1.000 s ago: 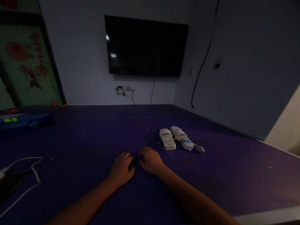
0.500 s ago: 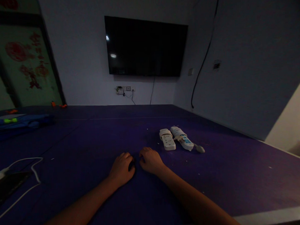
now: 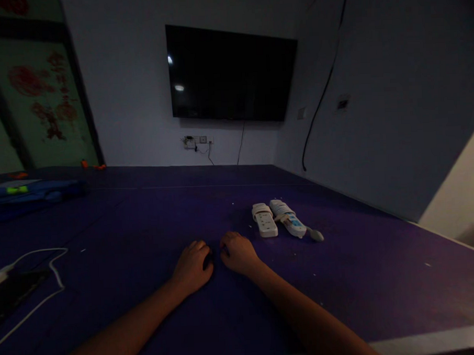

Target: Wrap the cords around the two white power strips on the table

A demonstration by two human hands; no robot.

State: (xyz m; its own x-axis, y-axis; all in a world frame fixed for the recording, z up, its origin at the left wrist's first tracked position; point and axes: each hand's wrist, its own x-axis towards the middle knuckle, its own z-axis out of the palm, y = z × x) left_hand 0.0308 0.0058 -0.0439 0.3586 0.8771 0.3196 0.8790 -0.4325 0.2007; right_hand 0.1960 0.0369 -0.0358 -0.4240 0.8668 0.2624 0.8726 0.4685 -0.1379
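Left hand (image 3: 191,266), right hand (image 3: 237,253): together mid-table (image 3: 343,277), fingers curled under, hold too dark to tell. Strip (image 3: 264,219), second strip (image 3: 289,223): beyond right hand, toward right edge, long axes pointing away

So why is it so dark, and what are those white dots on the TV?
Head view: the room is dimly lit, so the purple table, the left hand and the right hand look murky. The dots on the television are lights reflected as glare in its dark screen. The side wall slants, likely from wide-lens distortion.
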